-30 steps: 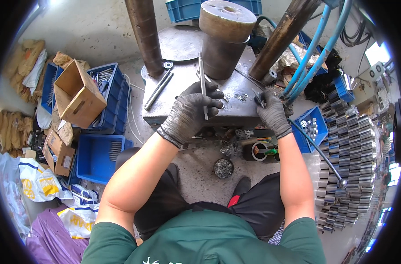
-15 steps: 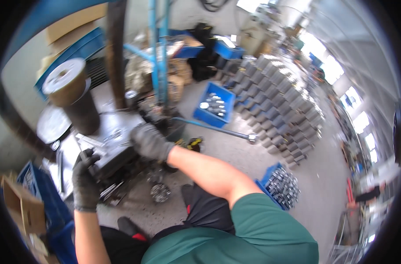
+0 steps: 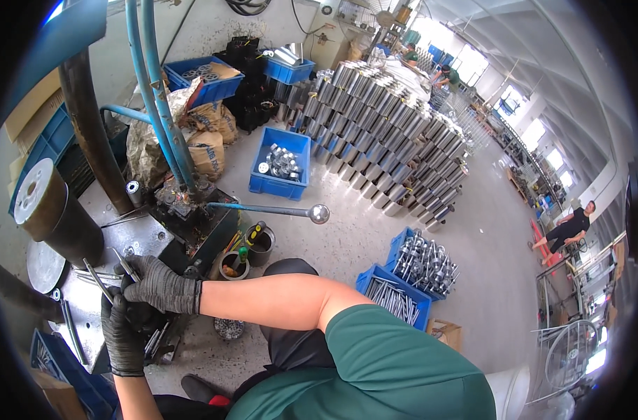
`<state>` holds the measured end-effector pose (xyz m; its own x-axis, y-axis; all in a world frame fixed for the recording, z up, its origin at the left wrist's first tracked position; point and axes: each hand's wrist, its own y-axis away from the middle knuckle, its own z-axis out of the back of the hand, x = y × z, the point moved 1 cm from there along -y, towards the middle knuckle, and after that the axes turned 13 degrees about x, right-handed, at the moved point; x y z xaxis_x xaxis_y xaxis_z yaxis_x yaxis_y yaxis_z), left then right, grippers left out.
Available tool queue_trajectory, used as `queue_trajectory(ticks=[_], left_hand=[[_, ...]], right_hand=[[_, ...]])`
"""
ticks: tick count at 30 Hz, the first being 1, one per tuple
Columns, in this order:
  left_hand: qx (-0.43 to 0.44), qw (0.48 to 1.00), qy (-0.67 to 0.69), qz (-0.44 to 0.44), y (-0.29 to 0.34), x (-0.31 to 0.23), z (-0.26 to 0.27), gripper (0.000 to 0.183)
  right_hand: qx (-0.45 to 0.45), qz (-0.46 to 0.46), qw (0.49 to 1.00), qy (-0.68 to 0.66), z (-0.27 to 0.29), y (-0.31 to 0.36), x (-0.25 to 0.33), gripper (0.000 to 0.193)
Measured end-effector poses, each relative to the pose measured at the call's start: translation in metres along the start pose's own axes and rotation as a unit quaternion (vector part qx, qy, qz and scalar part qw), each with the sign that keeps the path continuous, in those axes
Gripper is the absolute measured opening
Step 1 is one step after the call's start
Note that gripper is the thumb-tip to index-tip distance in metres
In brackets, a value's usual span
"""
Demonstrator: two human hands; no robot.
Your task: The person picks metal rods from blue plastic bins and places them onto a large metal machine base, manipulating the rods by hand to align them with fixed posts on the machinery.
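So, using the steel worktop (image 3: 147,236) as the reference point: both hands are at its near edge, close together, in dark grey knit gloves. The left hand (image 3: 124,339) has its fingers curled narrow around a slim metal rod (image 3: 97,278), which sticks up at a tilt over the worktop. The right hand (image 3: 164,285) is just beside it, also closed up, pinching a second thin metal piece (image 3: 125,264) that slants over the worktop too. Can't tell if the two pieces touch anything down by the fingers, the gloves hide that bit.

On the worktop itself, a fat steel cylinder (image 3: 78,234) with a wide cap stands toward the back, a round plate (image 3: 46,269) is next to that, and a couple of long rods (image 3: 73,329) lie near the left edge. A dark column (image 3: 95,133) rises from the back, with blue pipes (image 3: 151,84) to the right of it.

Off to the right of the worktop there's a lever with a shiny ball end (image 3: 319,213), a blue bin (image 3: 277,187) of round metal parts, and a big stack of metal tubes (image 3: 375,133) beyond. Way over on the far right, well apart from the worktop, a person in black (image 3: 572,227) is in view.
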<state>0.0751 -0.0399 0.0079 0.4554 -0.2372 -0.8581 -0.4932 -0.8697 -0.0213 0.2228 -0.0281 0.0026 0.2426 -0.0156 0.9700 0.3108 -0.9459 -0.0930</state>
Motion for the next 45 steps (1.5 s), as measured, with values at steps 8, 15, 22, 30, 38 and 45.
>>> queue_trajectory(ticks=[8,15,22,30,38,45], left_hand=[[0.054,0.996,-0.014,0.069,-0.003,0.008,0.03,0.038],[0.049,0.997,0.012,0.053,-0.008,-0.01,0.026,0.031],[-0.057,0.991,0.065,0.103,-0.002,-0.017,0.054,0.025],[-0.047,0.992,0.083,0.078,0.0,-0.02,0.045,0.028],[-0.079,0.989,0.1,0.074,-0.004,-0.026,0.043,0.021],[-0.07,0.987,0.111,0.091,-0.003,-0.028,0.046,0.014]], right_hand=[[-0.088,-0.021,0.989,0.113,-0.005,0.006,0.001,0.043],[-0.014,-0.126,0.979,-0.161,0.029,0.006,-0.004,0.03],[0.015,-0.11,0.962,-0.248,0.049,0.011,0.017,0.017],[0.024,0.041,0.861,0.507,0.017,0.034,0.053,0.064],[0.048,0.141,0.731,0.666,0.008,0.025,0.051,0.061],[0.045,0.147,0.726,0.67,0.005,0.023,0.051,0.061]])
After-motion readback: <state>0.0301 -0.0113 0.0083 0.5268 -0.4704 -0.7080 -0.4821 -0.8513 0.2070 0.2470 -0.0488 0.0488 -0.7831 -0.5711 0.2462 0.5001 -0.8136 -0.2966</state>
